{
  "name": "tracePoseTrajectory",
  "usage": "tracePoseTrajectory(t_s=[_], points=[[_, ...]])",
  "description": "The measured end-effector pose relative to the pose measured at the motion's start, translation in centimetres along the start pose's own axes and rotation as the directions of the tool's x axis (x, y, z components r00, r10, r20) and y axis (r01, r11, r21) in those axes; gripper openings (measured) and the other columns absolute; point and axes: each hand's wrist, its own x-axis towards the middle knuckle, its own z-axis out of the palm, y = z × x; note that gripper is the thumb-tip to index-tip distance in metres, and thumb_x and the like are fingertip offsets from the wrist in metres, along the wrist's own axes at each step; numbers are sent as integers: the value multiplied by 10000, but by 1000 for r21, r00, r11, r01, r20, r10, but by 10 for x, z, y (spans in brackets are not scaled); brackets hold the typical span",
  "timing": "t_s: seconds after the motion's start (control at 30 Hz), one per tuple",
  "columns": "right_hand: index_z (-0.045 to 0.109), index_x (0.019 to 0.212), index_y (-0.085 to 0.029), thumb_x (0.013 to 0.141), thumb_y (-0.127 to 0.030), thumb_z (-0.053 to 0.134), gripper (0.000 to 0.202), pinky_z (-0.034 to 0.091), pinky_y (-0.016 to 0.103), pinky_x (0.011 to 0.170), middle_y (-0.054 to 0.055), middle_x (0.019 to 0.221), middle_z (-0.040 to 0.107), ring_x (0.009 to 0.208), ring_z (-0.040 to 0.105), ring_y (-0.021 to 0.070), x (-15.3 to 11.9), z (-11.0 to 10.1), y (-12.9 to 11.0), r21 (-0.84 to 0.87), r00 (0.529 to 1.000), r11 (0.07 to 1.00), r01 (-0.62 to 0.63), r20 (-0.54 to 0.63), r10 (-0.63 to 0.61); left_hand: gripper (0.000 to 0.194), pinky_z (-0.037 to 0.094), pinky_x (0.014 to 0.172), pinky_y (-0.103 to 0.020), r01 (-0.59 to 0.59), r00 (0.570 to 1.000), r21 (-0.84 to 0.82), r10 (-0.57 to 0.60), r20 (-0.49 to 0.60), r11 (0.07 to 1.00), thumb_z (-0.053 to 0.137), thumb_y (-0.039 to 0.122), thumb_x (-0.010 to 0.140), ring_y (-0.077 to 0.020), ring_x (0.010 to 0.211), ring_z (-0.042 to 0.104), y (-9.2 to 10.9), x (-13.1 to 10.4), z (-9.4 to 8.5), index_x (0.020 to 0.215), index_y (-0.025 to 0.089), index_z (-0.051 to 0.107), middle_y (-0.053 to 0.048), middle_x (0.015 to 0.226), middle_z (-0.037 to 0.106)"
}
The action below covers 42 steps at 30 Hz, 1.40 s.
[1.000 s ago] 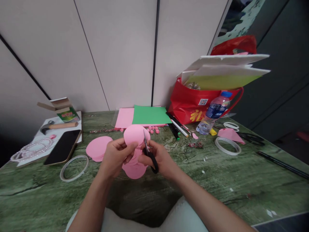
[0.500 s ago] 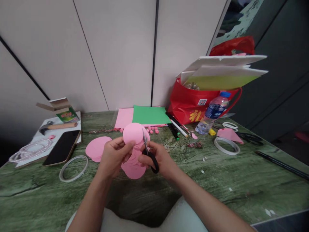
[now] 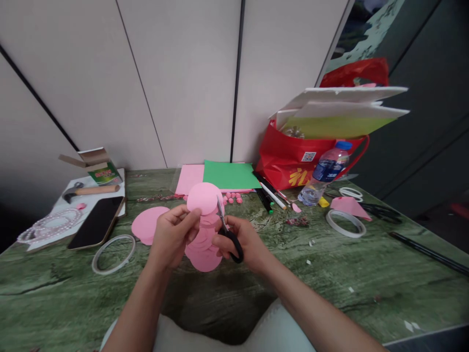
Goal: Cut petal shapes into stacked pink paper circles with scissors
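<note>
A round pink paper disc [image 3: 202,198] is pinched at its lower edge by my left hand [image 3: 176,232]. My right hand [image 3: 240,239] grips black-handled scissors [image 3: 231,240], fingers in the loops, with the blades pointing up at the disc's right edge. I cannot make out whether the blades are cutting into the paper. Below the hands lies an overlapping pile of pink paper discs [image 3: 205,259], partly hidden by my fingers. Left of my left hand rests a stack of larger pink circles [image 3: 146,225].
Behind are green paper [image 3: 230,175], small pink balls [image 3: 232,197] and pens [image 3: 264,200]. On the right stand a red bag [image 3: 278,161] and water bottle [image 3: 324,173], near a tape roll [image 3: 346,223]. Leftward lie another tape ring [image 3: 113,269], a phone [image 3: 95,222], a hammer [image 3: 91,191] and beads [image 3: 51,227].
The disc in my left hand has shifted slightly upward, and its tilt differs a little. The scissors stay beside its right edge. The whole view has moved slightly.
</note>
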Motion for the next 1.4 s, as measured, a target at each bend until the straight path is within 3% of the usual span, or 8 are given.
tracePoseTrajectory(t_s=[0.23,0.37,0.53,0.67,0.9,1.4], points=[[461,745,-181,532,-424,732,422,386,197,394,-83,428,509,379,488,84,-1,5,1,-38,1000,999,-22,-1,22,260,254,308,-179,60,994,-16,-58,95,998,619,347,691,-40,298,368,-2,-2,4,570,134,531,41,432,494],[456,742,-181,521,-417,740,431,360,189,389,-75,448,520,378,477,79,-2,7,0,-46,998,998,-48,32,50,313,257,329,-185,38,997,35,-40,71,999,625,326,689,-44,310,366,-4,-1,3,477,134,497,37,373,452],[465,774,-175,487,-374,771,464,356,199,433,-71,488,523,426,463,74,-1,5,0,-20,997,999,-42,70,43,290,164,330,-183,53,999,103,-53,-7,993,667,279,634,-24,307,285,-5,0,2,468,135,478,66,332,380],[468,807,-176,448,-326,798,511,332,198,478,-70,575,512,497,436,63,0,2,1,13,999,1000,1,52,-2,256,169,343,-185,73,996,131,-79,39,989,673,260,612,-22,316,282,-5,0,1,481,131,495,67,340,386],[464,799,-170,482,-302,785,470,283,188,455,-105,515,421,461,366,45,0,3,0,15,999,1000,10,49,-11,235,166,350,-184,59,997,142,-67,49,988,648,254,637,-23,325,281,-6,-1,2,502,133,498,71,343,377],[468,763,-170,502,-376,764,445,376,213,444,-60,496,526,428,455,75,-1,4,-2,-33,1000,999,-28,5,28,163,141,344,-177,24,999,122,-28,33,992,645,259,648,-22,325,272,-6,0,0,606,134,549,79,358,382]])
